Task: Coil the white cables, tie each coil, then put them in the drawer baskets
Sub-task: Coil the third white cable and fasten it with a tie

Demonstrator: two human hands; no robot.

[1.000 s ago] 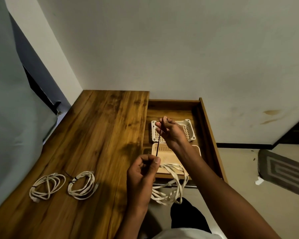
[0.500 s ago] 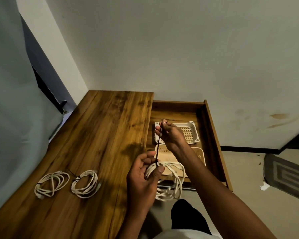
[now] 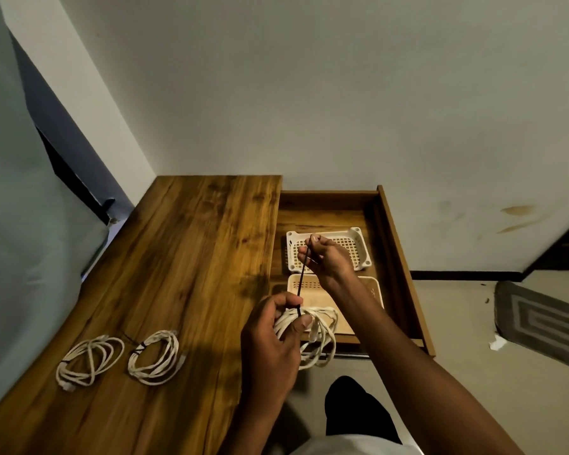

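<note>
My left hand point(image 3: 273, 336) grips a coil of white cable point(image 3: 321, 336) over the front edge of the open drawer point(image 3: 404, 257). A thin black tie point(image 3: 302, 284) runs taut from the coil up to my right hand point(image 3: 326, 259), which pinches its upper end. In the drawer stand a white basket point(image 3: 362, 247) at the back and a beige basket point(image 3: 373, 290) in front. Two more white coils lie on the wooden table: a tied coil point(image 3: 153, 357), and a left coil point(image 3: 89, 361) beside it.
The wooden table point(image 3: 178, 274) fills the left and middle, against a wall. A pale curtain point(image 3: 20, 257) hangs at the left. A grey mat point(image 3: 542, 320) lies on the floor at the right. My dark trouser leg point(image 3: 352, 405) shows below the drawer.
My left hand has gathered the hanging coil up into its grip, with the thumb pressing the tie against it. The right hand has kept the tie's upper end pulled up.
</note>
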